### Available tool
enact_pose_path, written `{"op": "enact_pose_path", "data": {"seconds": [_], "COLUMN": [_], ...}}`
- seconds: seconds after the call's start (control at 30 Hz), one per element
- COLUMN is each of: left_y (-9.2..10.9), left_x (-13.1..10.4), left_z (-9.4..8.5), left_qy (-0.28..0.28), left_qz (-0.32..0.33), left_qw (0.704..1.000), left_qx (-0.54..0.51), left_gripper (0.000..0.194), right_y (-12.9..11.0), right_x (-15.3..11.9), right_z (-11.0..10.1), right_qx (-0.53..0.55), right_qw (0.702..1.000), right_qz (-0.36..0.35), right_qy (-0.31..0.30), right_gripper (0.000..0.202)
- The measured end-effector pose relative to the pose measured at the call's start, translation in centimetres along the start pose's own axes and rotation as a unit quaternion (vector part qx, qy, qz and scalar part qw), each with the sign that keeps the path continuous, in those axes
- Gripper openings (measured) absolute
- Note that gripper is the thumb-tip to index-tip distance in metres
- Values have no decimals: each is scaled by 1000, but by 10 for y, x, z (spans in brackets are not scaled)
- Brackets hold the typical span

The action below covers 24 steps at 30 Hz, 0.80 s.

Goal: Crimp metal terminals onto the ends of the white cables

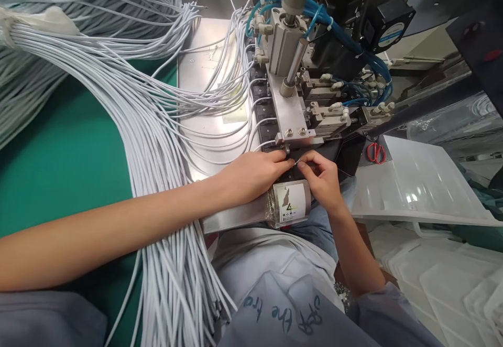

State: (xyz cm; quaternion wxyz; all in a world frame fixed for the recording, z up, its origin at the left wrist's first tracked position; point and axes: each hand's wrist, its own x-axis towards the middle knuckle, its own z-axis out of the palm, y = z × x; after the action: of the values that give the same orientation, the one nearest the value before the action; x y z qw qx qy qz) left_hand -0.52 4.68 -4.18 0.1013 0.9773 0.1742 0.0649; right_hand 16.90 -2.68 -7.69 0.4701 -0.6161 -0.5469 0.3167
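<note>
My left hand (261, 174) is closed, its thumb and fingertips together at the front edge of the machine's black fixture (263, 108). My right hand (324, 179) meets it from the right in a pinch. Between the two sets of fingertips shows a thin wire end (297, 162) of a cable; most of that cable is hidden under my left hand. Just above my fingers is the metal press block (294, 134). Several white cables (236, 108) run into slots along the fixture. A large bundle of white cables (133, 100) passes beneath my left forearm.
A green mat (78, 127) lies at left beside a metal plate (202, 64). Blue air hoses (346, 35) and cylinders crowd the machine. A taped roll with a label (291, 203) sits below my hands. Red scissors (376, 153) lie right, by a white sheet (424, 184).
</note>
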Motion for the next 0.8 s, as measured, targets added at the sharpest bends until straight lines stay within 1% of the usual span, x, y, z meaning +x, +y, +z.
{"op": "enact_pose_path", "data": {"seconds": [0.1, 0.2, 0.37, 0.53, 0.7, 0.8], "left_y": [1, 1, 0, -3, -2, 0], "left_x": [0, 0, 1, 2, 2, 2], "left_z": [-3, -4, -5, -5, -6, -7], "left_qy": [-22, -29, -25, -25, -49, -56], "left_qz": [-4, -7, 5, -4, -13, -18], "left_qw": [1000, 999, 1000, 1000, 998, 997], "left_qx": [8, 16, 15, 12, 26, 40], "left_gripper": [31, 32, 30, 30, 33, 34], "right_y": [1, 2, 2, 2, 4, 4], "right_x": [-1, 1, 5, 9, 11, 9], "right_z": [1, 1, -1, -2, -2, 1], "right_qx": [1, 19, 77, 105, 125, 133], "right_qw": [1000, 998, 992, 987, 979, 977], "right_qz": [20, 47, 99, 120, 151, 161], "right_qy": [17, 27, -13, -23, -52, -42], "right_gripper": [11, 10, 10, 8, 12, 13]}}
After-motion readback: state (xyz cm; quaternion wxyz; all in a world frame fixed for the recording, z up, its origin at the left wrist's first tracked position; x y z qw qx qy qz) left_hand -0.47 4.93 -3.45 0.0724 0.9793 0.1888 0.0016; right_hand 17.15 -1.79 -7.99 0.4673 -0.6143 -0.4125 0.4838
